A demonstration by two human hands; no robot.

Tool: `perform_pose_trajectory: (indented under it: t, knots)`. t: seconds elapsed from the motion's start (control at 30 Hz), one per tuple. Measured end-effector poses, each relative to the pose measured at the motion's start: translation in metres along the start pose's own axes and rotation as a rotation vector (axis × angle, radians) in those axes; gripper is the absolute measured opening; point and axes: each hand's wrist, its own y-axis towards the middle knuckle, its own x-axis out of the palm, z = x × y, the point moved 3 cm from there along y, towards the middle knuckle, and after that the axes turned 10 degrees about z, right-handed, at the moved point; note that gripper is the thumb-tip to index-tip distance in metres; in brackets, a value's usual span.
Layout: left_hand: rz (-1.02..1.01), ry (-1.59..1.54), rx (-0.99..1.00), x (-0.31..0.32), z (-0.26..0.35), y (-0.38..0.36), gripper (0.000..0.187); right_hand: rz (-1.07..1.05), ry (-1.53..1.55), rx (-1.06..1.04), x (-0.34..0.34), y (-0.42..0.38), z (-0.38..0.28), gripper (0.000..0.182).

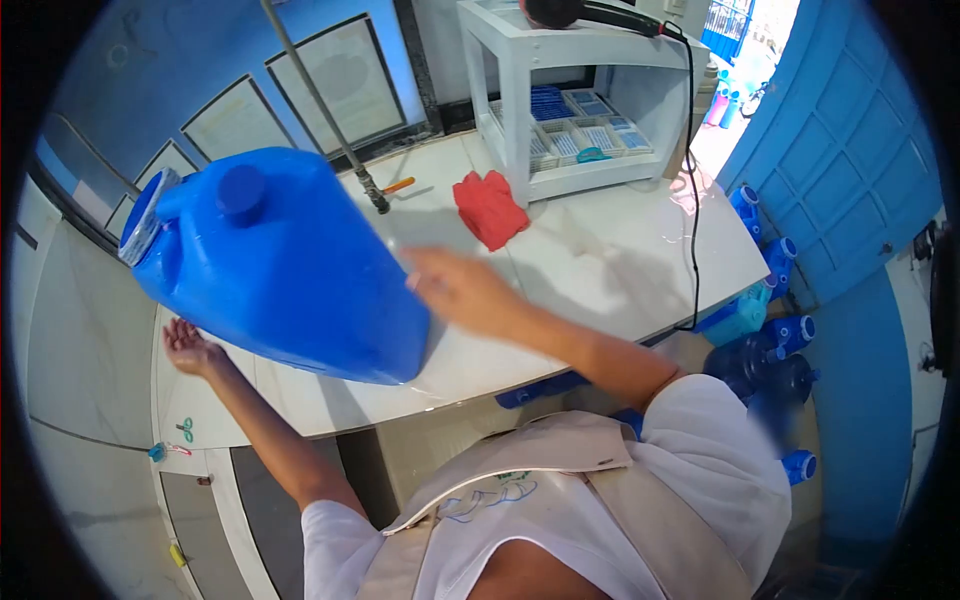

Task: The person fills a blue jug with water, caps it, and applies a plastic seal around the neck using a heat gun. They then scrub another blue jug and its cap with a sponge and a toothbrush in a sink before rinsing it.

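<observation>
A large blue water jug (290,280) stands tilted over the white counter, its bottom corner near the front edge. Its wide round lid (143,220) faces the far left, and a small blue cap (241,192) sits on its upper side. My left hand (192,348) is just below the lid end of the jug, palm up with fingers apart and nothing in it. Slightly blurred, my right hand (455,288) hovers beside the jug's right side, fingers loosely stretched toward it. Behind the jug hangs a metal pipe with a tap (376,194) and an orange handle.
A red cloth (490,210) lies on the counter (600,290) beside a white shelf (515,110) holding stacked packets. A heat gun or hair dryer (605,14) rests on top, its black cord (693,200) trailing down. Several jugs (740,362) stand on the floor at right; green scissors (186,430) lie at left.
</observation>
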Motion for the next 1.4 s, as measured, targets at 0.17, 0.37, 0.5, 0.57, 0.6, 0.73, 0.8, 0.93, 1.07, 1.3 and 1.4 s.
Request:
perform_pose_trajectory:
  t: [0.17,0.37,0.5,0.57,0.6,0.73,0.8,0.93,1.07,1.3,1.4]
  knots:
    - [-0.169,0.123,0.714,0.063,0.126,-0.227,0.023,0.462,-0.241,0.169,-0.166,0.046,0.204,0.015]
    - [-0.907,0.294,1.132,0.095,0.074,-0.429,0.034,0.361,-1.063,0.27,-0.31,0.069,0.324,0.018]
    - [-1.322,0.47,0.719,0.136,-0.017,-0.522,0.021,0.086,-1.137,0.423,-0.312,0.091,0.357,0.021]
    - [-1.395,0.444,0.539,0.147,-0.055,-0.553,0.022,0.069,-1.14,0.466,-0.308,0.096,0.346,0.021]
    - [-1.426,0.429,0.452,0.152,-0.066,-0.565,0.022,0.053,-1.144,0.513,-0.308,0.098,0.343,0.022]
    - [-1.538,0.433,0.422,0.164,-0.081,-0.598,0.023,-0.029,-1.142,0.512,-0.311,0.1,0.341,0.023]
    - [-1.57,0.483,0.3,0.162,-0.09,-0.604,0.02,-0.015,-1.13,0.492,-0.314,0.096,0.348,0.021]
    - [-1.544,0.547,0.116,0.158,-0.099,-0.606,0.018,-0.069,-1.056,0.47,-0.316,0.099,0.344,0.021]
    - [-1.47,0.596,-0.02,0.15,-0.102,-0.601,0.016,0.0,-1.066,0.518,-0.312,0.095,0.341,0.02]
    - [-1.396,0.607,-0.133,0.134,-0.105,-0.59,0.015,0.101,-1.011,0.417,-0.313,0.09,0.34,0.02]
    - [-1.365,0.625,-0.191,0.131,-0.107,-0.59,0.015,0.088,-1.042,0.415,-0.313,0.087,0.343,0.019]
